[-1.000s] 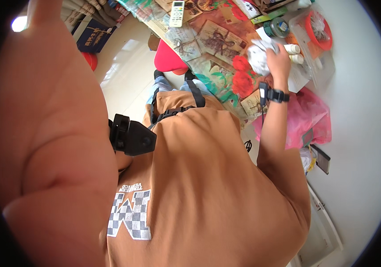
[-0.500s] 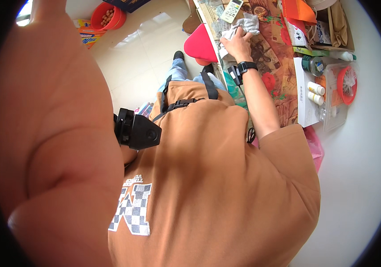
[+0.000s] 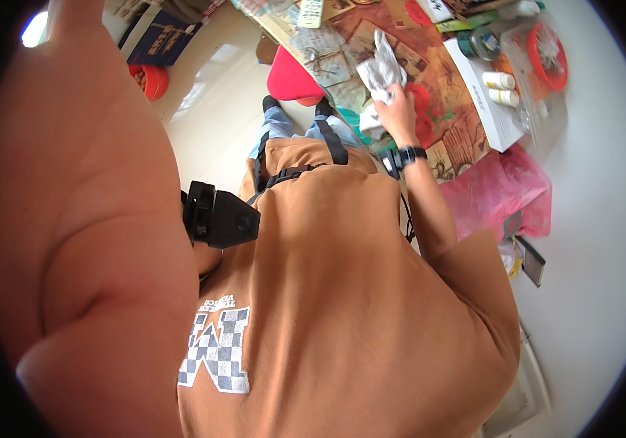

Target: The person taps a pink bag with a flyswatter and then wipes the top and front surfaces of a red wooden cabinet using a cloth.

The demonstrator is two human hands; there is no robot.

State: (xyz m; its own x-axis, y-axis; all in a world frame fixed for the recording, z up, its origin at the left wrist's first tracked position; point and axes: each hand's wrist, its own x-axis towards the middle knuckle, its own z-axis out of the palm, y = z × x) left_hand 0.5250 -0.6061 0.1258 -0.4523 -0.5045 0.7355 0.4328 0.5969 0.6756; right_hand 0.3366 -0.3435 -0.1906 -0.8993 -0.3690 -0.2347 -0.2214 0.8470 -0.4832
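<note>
A crumpled white-and-grey cloth [image 3: 382,71] lies on the table [image 3: 466,139], which has a colourful patterned cover. My right hand [image 3: 398,115] is closed on the cloth near the table's front edge, palm down, some fingers hidden by the hand itself. Part of the cloth sticks out beyond the fingers, and a paler piece shows beside the hand toward the edge. A black watch [image 3: 406,155] and a small strapped device sit on my right wrist. My left hand is not seen; a large blurred shape close to the camera covers the left side.
A pale remote control [image 3: 311,13] lies at the far table edge. On the right are a white box [image 3: 477,95], two white bottles [image 3: 501,88], a dark jar [image 3: 479,44], a red basket [image 3: 548,58] and a pink plastic bag [image 3: 499,193]. A red stool [image 3: 291,77] stands beside the table.
My right hand has drawn the cloth along the table toward my body. The view has shifted, showing more of the pink bag and less of the table's far end.
</note>
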